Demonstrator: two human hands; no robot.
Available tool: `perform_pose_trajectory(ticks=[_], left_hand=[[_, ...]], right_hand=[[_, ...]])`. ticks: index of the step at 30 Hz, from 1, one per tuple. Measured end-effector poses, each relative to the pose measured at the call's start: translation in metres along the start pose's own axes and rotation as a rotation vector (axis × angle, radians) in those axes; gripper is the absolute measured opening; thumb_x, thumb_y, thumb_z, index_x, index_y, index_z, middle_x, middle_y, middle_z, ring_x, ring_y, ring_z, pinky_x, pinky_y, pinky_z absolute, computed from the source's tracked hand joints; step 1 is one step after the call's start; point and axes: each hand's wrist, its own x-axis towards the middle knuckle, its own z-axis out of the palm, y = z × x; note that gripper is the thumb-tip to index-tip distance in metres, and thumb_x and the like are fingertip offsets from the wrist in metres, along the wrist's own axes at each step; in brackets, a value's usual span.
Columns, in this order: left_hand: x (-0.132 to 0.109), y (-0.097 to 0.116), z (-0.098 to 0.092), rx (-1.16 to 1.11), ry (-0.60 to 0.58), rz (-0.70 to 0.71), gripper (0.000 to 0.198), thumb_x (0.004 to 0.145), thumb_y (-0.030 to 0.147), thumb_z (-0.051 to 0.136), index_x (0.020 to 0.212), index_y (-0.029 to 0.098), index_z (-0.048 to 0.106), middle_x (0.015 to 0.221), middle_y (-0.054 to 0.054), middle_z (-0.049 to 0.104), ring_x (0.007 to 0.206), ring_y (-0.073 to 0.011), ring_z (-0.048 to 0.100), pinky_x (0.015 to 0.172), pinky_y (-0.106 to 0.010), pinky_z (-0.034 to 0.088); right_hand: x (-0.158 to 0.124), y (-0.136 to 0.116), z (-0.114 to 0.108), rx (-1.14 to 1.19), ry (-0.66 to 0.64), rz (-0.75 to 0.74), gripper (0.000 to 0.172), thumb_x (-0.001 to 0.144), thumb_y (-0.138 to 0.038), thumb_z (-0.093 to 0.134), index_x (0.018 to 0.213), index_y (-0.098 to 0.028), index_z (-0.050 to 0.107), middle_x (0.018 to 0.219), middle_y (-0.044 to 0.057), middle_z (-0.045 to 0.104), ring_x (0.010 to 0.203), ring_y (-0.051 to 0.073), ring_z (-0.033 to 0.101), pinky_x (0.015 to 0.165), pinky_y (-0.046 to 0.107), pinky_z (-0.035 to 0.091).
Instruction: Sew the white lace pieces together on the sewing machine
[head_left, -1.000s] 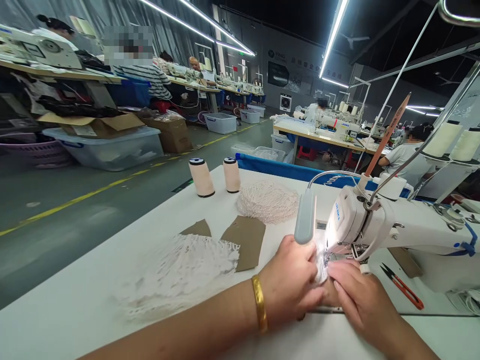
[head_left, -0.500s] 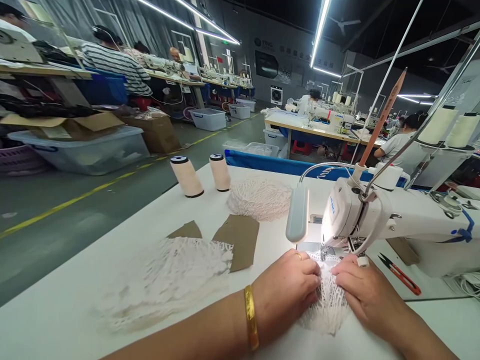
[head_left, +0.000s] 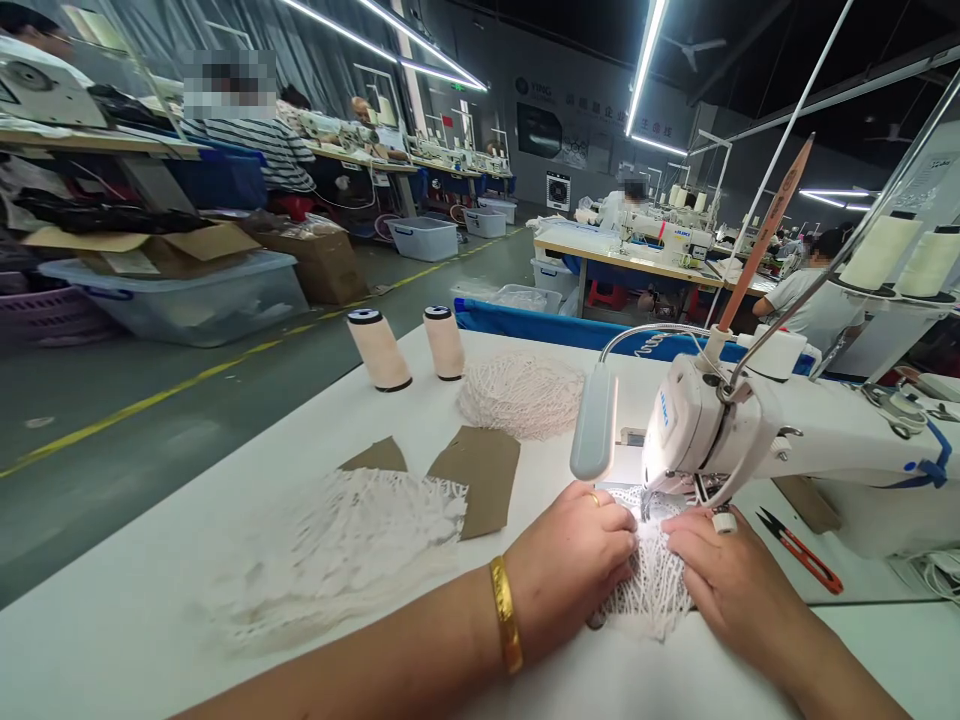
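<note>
A piece of white openwork lace fabric [head_left: 654,585] lies under the needle area of a white sewing machine [head_left: 679,420], lit by its lamp. On its left side my left hand [head_left: 574,560], with a ring and a gold bangle, has its fingers curled on the lace. My right hand [head_left: 731,565] presses the lace's right edge, fingers bent close together beside the presser foot [head_left: 646,503]. The fingertips of both hands are partly hidden. More white lace [head_left: 375,540] is spread to the left, beside brown card pieces [head_left: 480,475], with a lace pile [head_left: 521,395] behind.
Two cream thread cones [head_left: 380,350] stand at the table's far left edge. Orange-handled thread snips [head_left: 802,550] lie right of my right hand. A grey lamp head [head_left: 592,425] hangs left of the machine. Other people sit at machines beyond the aisle.
The lace has slid forward, away from me, under the machine; its near edge sits farther from me. My left hand has shifted slightly forward with it. The right hand has barely moved.
</note>
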Motion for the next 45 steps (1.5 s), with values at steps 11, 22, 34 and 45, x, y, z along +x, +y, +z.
perform_pose_trajectory(ticks=[11,22,34,45], left_hand=[[-0.001,0.001,-0.001,-0.052,0.037,0.084,0.022,0.089,0.005,0.061,0.098,0.021,0.072,0.099,-0.003,0.075,0.091,-0.0217,0.066,0.087,-0.039,0.044],[-0.008,0.013,0.001,-0.049,0.043,0.156,0.019,0.094,0.009,0.056,0.087,0.020,0.069,0.083,0.001,0.071,0.071,-0.0164,0.056,0.083,-0.040,0.039],[-0.001,-0.004,0.007,0.014,0.029,0.092,0.013,0.086,0.009,0.067,0.091,0.020,0.074,0.090,-0.002,0.076,0.081,-0.0212,0.064,0.091,-0.043,0.041],[0.011,-0.020,0.010,0.096,0.058,0.054,0.028,0.101,0.016,0.054,0.083,0.020,0.074,0.083,-0.003,0.072,0.081,-0.0203,0.064,0.087,-0.037,0.044]], right_hand=[[0.001,-0.003,-0.003,-0.003,0.062,-0.022,0.042,0.085,0.002,0.047,0.112,-0.023,0.067,0.120,0.008,0.074,0.103,0.029,0.064,0.081,0.040,0.053],[0.001,-0.014,-0.014,0.117,-0.047,-0.136,0.030,0.093,-0.002,0.049,0.106,-0.024,0.065,0.095,0.004,0.071,0.088,0.023,0.062,0.072,0.034,0.045],[0.002,-0.003,0.006,0.046,0.013,-0.043,0.046,0.084,0.003,0.050,0.118,-0.023,0.067,0.112,0.007,0.073,0.101,0.026,0.063,0.082,0.037,0.054],[0.003,0.006,0.023,-0.092,0.036,0.077,0.057,0.086,-0.002,0.049,0.137,-0.020,0.065,0.133,0.011,0.071,0.119,0.033,0.064,0.090,0.045,0.060]])
